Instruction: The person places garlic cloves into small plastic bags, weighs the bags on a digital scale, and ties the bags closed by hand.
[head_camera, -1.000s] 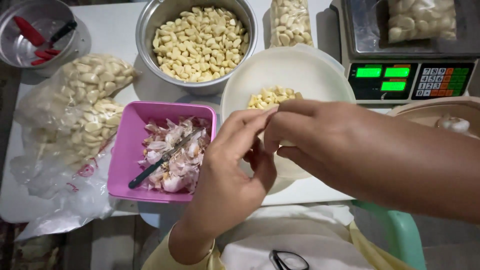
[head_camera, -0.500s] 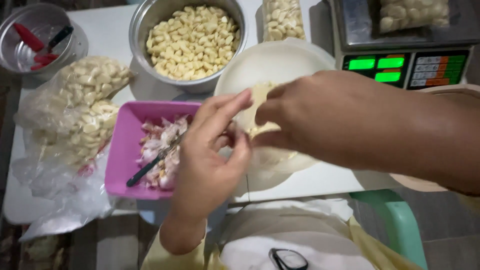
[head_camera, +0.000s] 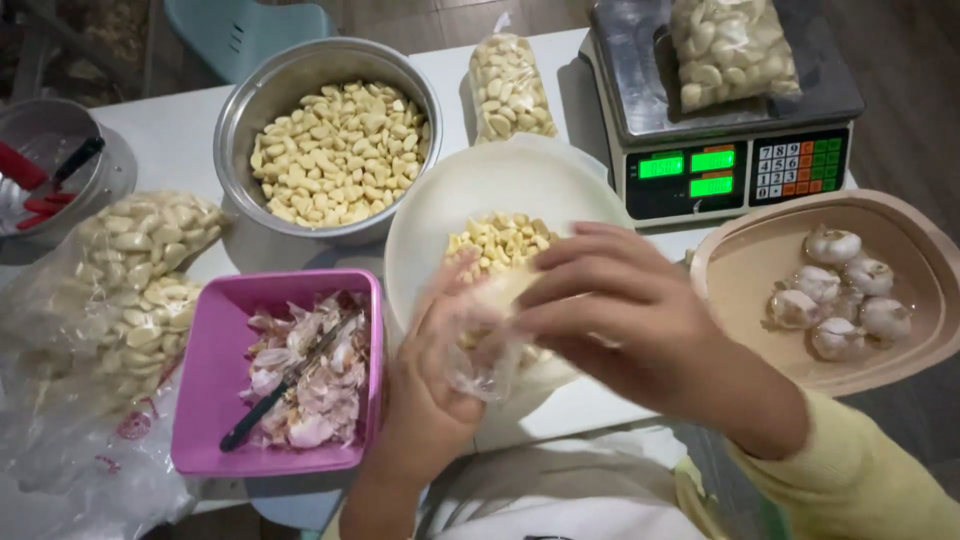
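Since half a second ago: both hands drawn nearer the body. Left hand (head_camera: 440, 390) curled shut on a small clear bag (head_camera: 480, 355); right hand (head_camera: 620, 310) pinching its top edge. Just beyond: white bowl (head_camera: 450, 200) of peeled garlic. Left: pink tub (head_camera: 205, 370) with skins, knife (head_camera: 280, 385). Right: tan tray (head_camera: 740, 270), garlic bulbs (head_camera: 835, 290).

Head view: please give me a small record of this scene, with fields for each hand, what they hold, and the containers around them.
left hand: holds a small clear plastic bag open
right hand: fingers at the bag's mouth
white bowl: some peeled garlic cloves, under the hands
steel bowl: many peeled cloves
pink tub: garlic skins and a black-handled knife
tan tray: whole garlic bulbs
scale: a bag of cloves on top
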